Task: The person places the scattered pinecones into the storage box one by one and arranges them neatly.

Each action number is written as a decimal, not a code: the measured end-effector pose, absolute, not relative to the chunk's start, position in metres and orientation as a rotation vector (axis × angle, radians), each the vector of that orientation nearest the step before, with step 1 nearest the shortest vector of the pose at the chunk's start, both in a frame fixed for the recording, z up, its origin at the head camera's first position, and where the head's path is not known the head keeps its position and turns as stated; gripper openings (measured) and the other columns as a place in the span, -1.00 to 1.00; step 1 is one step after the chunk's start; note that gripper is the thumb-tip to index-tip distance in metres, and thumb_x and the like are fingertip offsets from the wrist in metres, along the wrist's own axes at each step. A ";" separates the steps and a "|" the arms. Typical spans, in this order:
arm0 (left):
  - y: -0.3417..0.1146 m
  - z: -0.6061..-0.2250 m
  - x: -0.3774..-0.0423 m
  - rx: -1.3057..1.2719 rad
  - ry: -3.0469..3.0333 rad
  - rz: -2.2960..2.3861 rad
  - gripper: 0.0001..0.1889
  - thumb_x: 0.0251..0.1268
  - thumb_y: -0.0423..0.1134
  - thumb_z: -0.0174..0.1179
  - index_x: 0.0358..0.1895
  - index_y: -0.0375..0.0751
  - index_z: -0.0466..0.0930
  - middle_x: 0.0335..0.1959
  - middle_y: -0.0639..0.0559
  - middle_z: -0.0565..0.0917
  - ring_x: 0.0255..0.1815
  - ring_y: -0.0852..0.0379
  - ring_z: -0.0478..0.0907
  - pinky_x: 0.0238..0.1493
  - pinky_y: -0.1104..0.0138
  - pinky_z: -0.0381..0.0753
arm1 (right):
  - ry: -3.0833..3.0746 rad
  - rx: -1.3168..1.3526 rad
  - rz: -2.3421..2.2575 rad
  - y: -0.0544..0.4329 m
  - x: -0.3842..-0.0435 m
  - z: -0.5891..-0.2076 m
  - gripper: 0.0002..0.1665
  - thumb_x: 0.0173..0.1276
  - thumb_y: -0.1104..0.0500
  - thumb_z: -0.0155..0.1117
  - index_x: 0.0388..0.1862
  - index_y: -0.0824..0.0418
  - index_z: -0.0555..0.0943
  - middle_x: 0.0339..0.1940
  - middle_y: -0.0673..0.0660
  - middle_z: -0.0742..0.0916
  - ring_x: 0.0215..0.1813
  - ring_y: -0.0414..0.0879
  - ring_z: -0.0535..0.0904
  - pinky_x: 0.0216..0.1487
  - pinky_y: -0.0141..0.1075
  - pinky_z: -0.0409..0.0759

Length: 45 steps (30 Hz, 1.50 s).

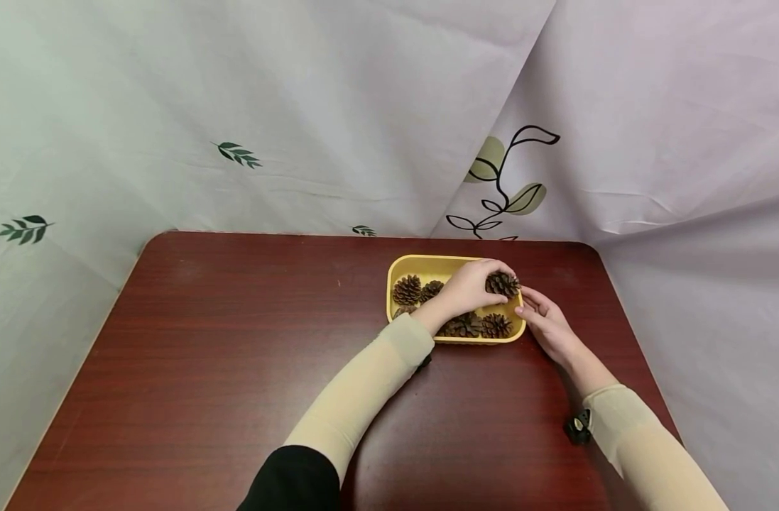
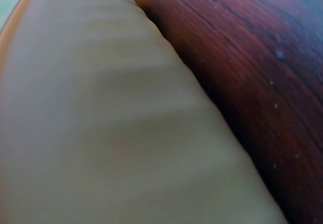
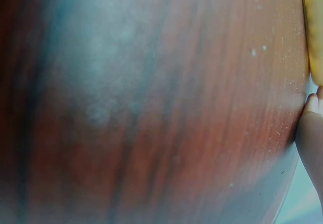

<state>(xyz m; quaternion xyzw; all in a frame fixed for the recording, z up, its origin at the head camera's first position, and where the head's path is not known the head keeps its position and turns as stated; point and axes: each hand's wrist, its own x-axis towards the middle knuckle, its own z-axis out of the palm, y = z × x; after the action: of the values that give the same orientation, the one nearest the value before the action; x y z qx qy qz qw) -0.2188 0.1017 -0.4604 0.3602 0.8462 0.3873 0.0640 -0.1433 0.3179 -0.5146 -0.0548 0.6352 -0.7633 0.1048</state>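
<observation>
My left hand [image 1: 475, 285] reaches over the yellow tray [image 1: 392, 273] and pinches a brown pine cone [image 1: 503, 284] between thumb and fingers, above the tray's right end. My right hand [image 1: 551, 328] is at the tray's right rim, fingers loosely extended and thumb tip overlapping the rim. Several pine cones lie in the tray, among them one at the left [image 1: 407, 289] and one at the front right [image 1: 496, 326]; my left hand and wrist partly hide others. In the right wrist view, part of my right hand [image 3: 314, 128] shows beside the tray's yellow wall [image 3: 315, 37].
The tray stands toward the back right of a dark reddish wooden table [image 1: 236, 341] with rounded far corners. Behind it hangs a pale cloth [image 1: 331, 106] with leaf prints. A sleeve [image 2: 111, 113] fills most of the left wrist view.
</observation>
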 end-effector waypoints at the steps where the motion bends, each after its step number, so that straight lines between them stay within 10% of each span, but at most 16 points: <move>1: 0.101 -0.461 -0.219 1.096 2.550 1.175 -0.54 0.32 -0.23 0.51 0.27 -0.11 0.67 0.25 0.03 0.74 0.36 0.10 0.63 0.50 0.43 0.50 | 1.876 -0.159 -2.247 0.318 -0.143 -0.515 -0.49 0.63 0.45 0.00 0.28 -0.09 0.55 0.21 -0.25 0.75 0.27 -0.45 0.63 0.27 -0.59 0.60; 45: 0.103 -0.464 -0.218 1.158 2.641 0.795 -0.60 0.43 -0.06 0.43 0.28 0.10 0.69 0.29 0.18 0.72 0.36 0.20 0.62 0.42 0.38 0.58 | 1.904 -0.154 -2.236 0.319 -0.142 -0.515 -0.50 0.63 0.43 0.03 0.28 -0.08 0.57 0.21 -0.26 0.74 0.28 -0.45 0.61 0.26 -0.60 0.59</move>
<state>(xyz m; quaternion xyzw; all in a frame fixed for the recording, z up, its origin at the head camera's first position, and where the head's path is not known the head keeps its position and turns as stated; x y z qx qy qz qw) -0.2178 0.1029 -0.4644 0.3860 0.8804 0.2650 0.0749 -0.1420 0.3185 -0.5146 -0.0520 0.6442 -0.7564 0.1001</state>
